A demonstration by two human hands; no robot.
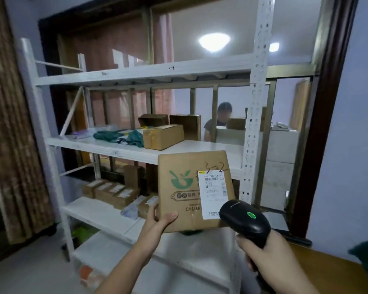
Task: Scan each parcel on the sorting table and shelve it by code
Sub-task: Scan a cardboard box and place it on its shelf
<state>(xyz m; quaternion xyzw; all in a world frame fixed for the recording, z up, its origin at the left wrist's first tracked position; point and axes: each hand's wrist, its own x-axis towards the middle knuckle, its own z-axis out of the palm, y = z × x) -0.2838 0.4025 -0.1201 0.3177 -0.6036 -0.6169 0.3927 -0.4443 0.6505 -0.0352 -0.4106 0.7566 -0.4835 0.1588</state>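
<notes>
My left hand [157,220] holds a brown cardboard parcel [183,200] upright by its lower left corner, in front of the white shelving unit [136,149]. The parcel bears a green bowl logo, a white shipping label [214,194] and a handwritten "3-2" above the label. My right hand [261,251] grips a black handheld barcode scanner [244,219] with a lit green light. The scanner's head overlaps the parcel's lower right corner, just below the label.
The middle shelf carries brown boxes [163,135] and green bags [115,136]. A lower shelf holds several small labelled boxes [113,193]. A person [218,122] sits behind the rack. A wooden table [327,270] lies at the lower right, a curtain [11,124] on the left.
</notes>
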